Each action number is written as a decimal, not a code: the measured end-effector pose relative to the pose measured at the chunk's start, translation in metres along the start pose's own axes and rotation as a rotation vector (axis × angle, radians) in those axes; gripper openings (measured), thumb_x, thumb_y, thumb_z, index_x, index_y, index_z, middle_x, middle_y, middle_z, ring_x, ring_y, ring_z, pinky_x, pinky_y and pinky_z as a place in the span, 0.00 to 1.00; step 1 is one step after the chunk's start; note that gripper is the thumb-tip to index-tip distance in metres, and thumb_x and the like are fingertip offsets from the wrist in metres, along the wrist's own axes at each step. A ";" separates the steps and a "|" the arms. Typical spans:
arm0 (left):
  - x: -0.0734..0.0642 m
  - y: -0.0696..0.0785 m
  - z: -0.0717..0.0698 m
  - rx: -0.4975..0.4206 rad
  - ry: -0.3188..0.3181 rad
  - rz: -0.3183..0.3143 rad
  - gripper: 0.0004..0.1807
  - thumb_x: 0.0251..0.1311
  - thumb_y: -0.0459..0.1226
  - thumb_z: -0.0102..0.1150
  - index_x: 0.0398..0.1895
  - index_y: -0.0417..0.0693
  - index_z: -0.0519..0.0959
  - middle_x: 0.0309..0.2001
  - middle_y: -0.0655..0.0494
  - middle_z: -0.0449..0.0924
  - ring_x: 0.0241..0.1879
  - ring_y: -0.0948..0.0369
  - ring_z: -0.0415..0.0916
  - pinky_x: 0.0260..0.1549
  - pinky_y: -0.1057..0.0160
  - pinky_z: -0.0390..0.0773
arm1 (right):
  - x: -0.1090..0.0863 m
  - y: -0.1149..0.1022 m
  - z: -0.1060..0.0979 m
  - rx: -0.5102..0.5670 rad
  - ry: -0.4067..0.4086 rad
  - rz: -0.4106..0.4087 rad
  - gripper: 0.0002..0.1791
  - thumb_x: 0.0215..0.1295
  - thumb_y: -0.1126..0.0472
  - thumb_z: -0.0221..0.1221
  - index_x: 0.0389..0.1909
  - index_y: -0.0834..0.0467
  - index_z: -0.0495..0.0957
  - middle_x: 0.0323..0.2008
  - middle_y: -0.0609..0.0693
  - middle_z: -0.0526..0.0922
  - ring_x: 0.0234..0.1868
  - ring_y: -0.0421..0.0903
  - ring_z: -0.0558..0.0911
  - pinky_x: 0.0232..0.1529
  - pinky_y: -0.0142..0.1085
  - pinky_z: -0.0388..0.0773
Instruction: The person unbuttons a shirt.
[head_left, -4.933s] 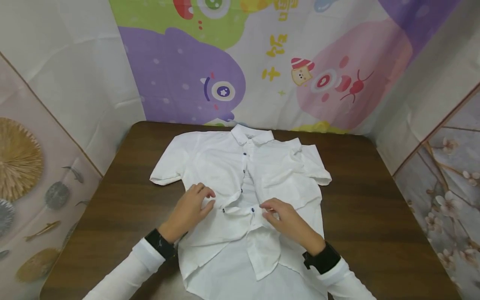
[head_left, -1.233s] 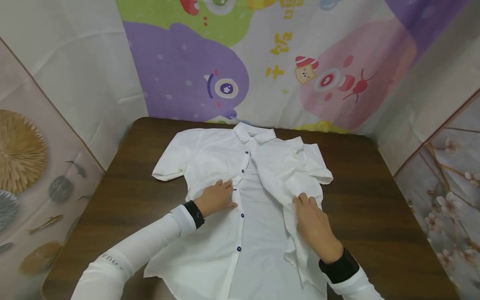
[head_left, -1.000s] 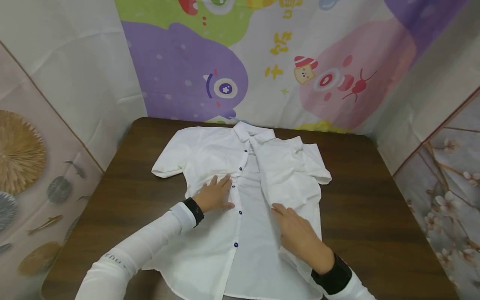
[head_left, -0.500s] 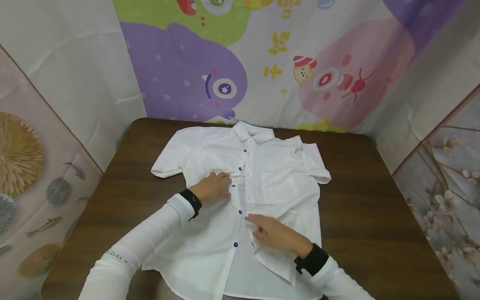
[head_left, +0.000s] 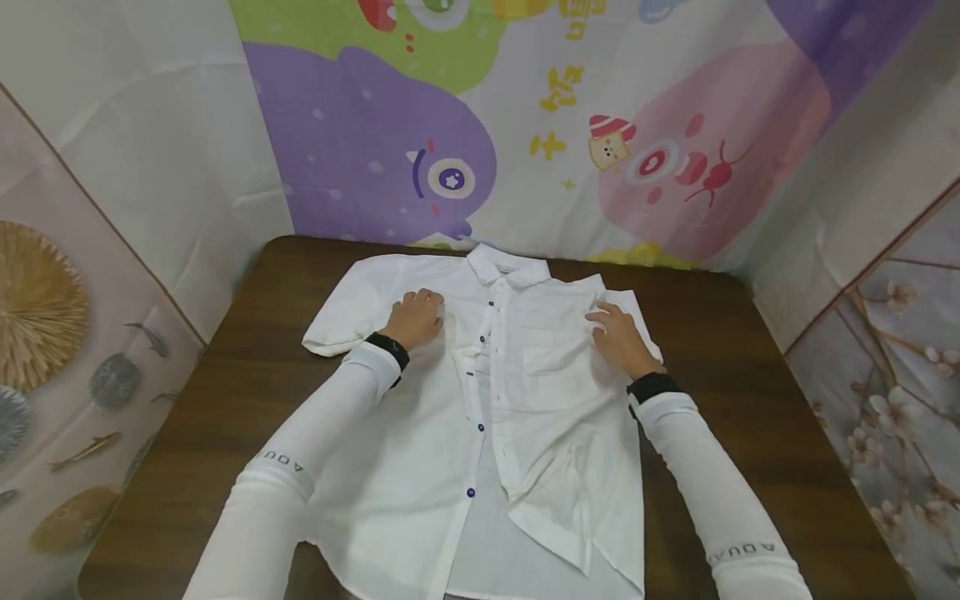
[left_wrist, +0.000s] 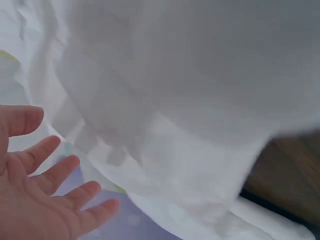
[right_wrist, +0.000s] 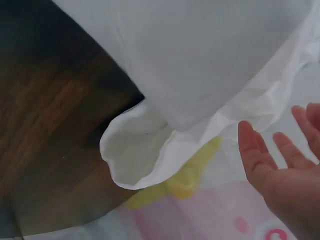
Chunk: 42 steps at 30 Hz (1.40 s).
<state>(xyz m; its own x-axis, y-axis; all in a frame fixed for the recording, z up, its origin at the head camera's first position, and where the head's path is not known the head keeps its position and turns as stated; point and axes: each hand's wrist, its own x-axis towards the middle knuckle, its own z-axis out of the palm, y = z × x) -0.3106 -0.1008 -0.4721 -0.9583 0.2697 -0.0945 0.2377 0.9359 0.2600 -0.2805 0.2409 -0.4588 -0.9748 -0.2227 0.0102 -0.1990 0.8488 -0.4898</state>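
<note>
A white short-sleeved shirt [head_left: 551, 367] with dark blue buttons lies front up, its collar at the far edge. The front is unfastened lower down, and the right-side front panel has a folded, wrinkled hem. My left hand [head_left: 417, 318] is over the left chest of the shirt; in the left wrist view its fingers [left_wrist: 55, 175] are spread and hold nothing. Over the right chest, near the sleeve, is my right hand [head_left: 621, 337]. The right wrist view shows its fingers [right_wrist: 255, 150] loosely bent with nothing in them, close to the shirt's sleeve opening [right_wrist: 135, 150].
The shirt lies on a dark brown wooden table [head_left: 735, 433]. Behind it hangs a cartoon-printed cloth [head_left: 375, 150] that meets the far table edge. Pale curtains [head_left: 150, 167] stand at both sides.
Earlier the right hand drew the right front panel across towards the buttons, narrowing the gap. Since then both hands have left the middle and moved up to the chest area.
</note>
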 end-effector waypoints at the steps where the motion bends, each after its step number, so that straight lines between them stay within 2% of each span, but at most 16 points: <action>1: 0.002 -0.003 0.001 -0.001 -0.011 -0.029 0.22 0.65 0.42 0.44 0.61 0.45 0.65 0.62 0.43 0.62 0.61 0.42 0.56 0.55 0.39 0.59 | 0.004 0.002 0.000 0.001 -0.026 0.004 0.21 0.65 0.68 0.42 0.57 0.69 0.68 0.64 0.68 0.57 0.62 0.69 0.57 0.61 0.57 0.52; 3: 0.003 -0.009 0.002 -0.015 -0.034 -0.085 0.22 0.67 0.44 0.42 0.62 0.48 0.63 0.64 0.44 0.60 0.63 0.40 0.51 0.56 0.34 0.53 | 0.010 0.005 0.001 0.003 -0.082 0.026 0.23 0.64 0.67 0.41 0.61 0.67 0.64 0.65 0.68 0.53 0.62 0.71 0.54 0.60 0.59 0.50; 7: 0.001 -0.025 0.008 0.006 -0.087 -0.161 0.25 0.68 0.49 0.35 0.67 0.55 0.58 0.68 0.47 0.53 0.66 0.36 0.41 0.53 0.28 0.45 | 0.019 0.009 0.006 0.019 -0.157 0.128 0.27 0.63 0.64 0.40 0.65 0.64 0.58 0.67 0.66 0.49 0.62 0.71 0.52 0.60 0.59 0.50; 12: -0.010 -0.044 0.014 0.024 -0.147 -0.183 0.28 0.69 0.52 0.31 0.70 0.59 0.49 0.72 0.53 0.42 0.68 0.37 0.36 0.53 0.27 0.45 | 0.021 0.013 0.016 -0.040 -0.180 0.187 0.29 0.63 0.62 0.39 0.65 0.68 0.55 0.65 0.67 0.52 0.60 0.69 0.54 0.60 0.56 0.52; 15: -0.016 -0.048 0.015 0.032 -0.141 -0.186 0.29 0.69 0.52 0.30 0.71 0.58 0.48 0.72 0.55 0.40 0.69 0.40 0.36 0.53 0.28 0.46 | 0.016 0.014 0.018 -0.067 -0.175 0.244 0.30 0.64 0.61 0.37 0.65 0.70 0.52 0.65 0.68 0.51 0.60 0.68 0.54 0.59 0.56 0.54; 19: -0.014 -0.049 0.018 0.047 -0.111 -0.211 0.30 0.68 0.53 0.30 0.71 0.56 0.47 0.72 0.55 0.41 0.69 0.42 0.37 0.53 0.28 0.46 | 0.010 0.016 0.017 -0.062 -0.196 0.318 0.32 0.64 0.59 0.35 0.68 0.67 0.46 0.66 0.66 0.47 0.60 0.68 0.51 0.58 0.58 0.54; 23: -0.010 -0.050 0.019 0.068 -0.097 -0.230 0.31 0.68 0.53 0.29 0.71 0.54 0.46 0.72 0.55 0.40 0.69 0.42 0.37 0.53 0.28 0.47 | 0.012 0.021 0.017 -0.009 -0.240 0.266 0.34 0.66 0.56 0.38 0.70 0.61 0.39 0.69 0.64 0.41 0.64 0.69 0.46 0.59 0.61 0.49; 27: -0.010 -0.046 0.011 0.059 -0.113 -0.244 0.30 0.69 0.52 0.30 0.71 0.53 0.46 0.72 0.54 0.40 0.69 0.41 0.37 0.54 0.29 0.48 | 0.013 0.026 0.018 0.054 -0.254 0.140 0.40 0.68 0.52 0.46 0.70 0.61 0.34 0.69 0.65 0.30 0.66 0.70 0.38 0.61 0.63 0.42; 29: -0.010 -0.043 0.006 0.040 -0.129 -0.259 0.30 0.69 0.50 0.32 0.71 0.51 0.47 0.72 0.53 0.41 0.69 0.40 0.37 0.54 0.29 0.47 | 0.008 0.024 0.019 0.062 -0.245 0.082 0.43 0.66 0.53 0.49 0.69 0.64 0.33 0.68 0.68 0.28 0.65 0.73 0.38 0.61 0.63 0.41; 32: -0.004 -0.037 0.004 0.049 -0.121 -0.286 0.29 0.68 0.47 0.35 0.70 0.47 0.50 0.71 0.49 0.45 0.68 0.38 0.38 0.56 0.31 0.47 | -0.009 0.013 0.019 0.028 -0.204 0.037 0.43 0.64 0.54 0.53 0.69 0.67 0.39 0.68 0.71 0.32 0.64 0.74 0.44 0.60 0.63 0.47; 34: 0.002 -0.032 0.006 0.061 -0.065 -0.276 0.27 0.67 0.43 0.38 0.67 0.43 0.55 0.68 0.44 0.51 0.66 0.37 0.43 0.56 0.32 0.49 | -0.026 0.001 0.020 -0.005 -0.160 0.001 0.39 0.62 0.56 0.56 0.67 0.68 0.49 0.67 0.72 0.41 0.62 0.74 0.51 0.58 0.62 0.54; 36: 0.010 -0.024 0.008 0.082 0.013 -0.230 0.25 0.64 0.39 0.43 0.63 0.40 0.60 0.64 0.40 0.58 0.64 0.36 0.49 0.56 0.34 0.53 | -0.046 -0.012 0.021 -0.043 -0.118 -0.042 0.32 0.59 0.60 0.58 0.61 0.68 0.59 0.64 0.70 0.52 0.59 0.71 0.58 0.55 0.58 0.61; 39: 0.018 -0.007 0.010 0.094 0.093 -0.090 0.23 0.60 0.36 0.48 0.59 0.39 0.65 0.59 0.39 0.64 0.59 0.39 0.58 0.55 0.39 0.60 | -0.079 -0.028 0.023 -0.076 -0.074 -0.144 0.20 0.54 0.66 0.60 0.48 0.65 0.69 0.54 0.65 0.66 0.51 0.64 0.67 0.48 0.52 0.67; 42: 0.021 0.017 0.009 0.105 0.079 0.059 0.25 0.59 0.36 0.51 0.61 0.42 0.64 0.61 0.41 0.63 0.61 0.44 0.59 0.59 0.47 0.59 | -0.109 -0.037 0.025 -0.091 -0.088 -0.207 0.14 0.49 0.70 0.60 0.39 0.59 0.72 0.44 0.56 0.71 0.44 0.55 0.69 0.42 0.46 0.67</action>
<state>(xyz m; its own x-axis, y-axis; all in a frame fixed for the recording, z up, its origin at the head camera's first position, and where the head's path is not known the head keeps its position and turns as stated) -0.3253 -0.0769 -0.4784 -0.9508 0.3099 -0.0055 0.3050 0.9387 0.1606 -0.1643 0.2217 -0.4638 -0.9004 -0.4344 0.0239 -0.4061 0.8195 -0.4045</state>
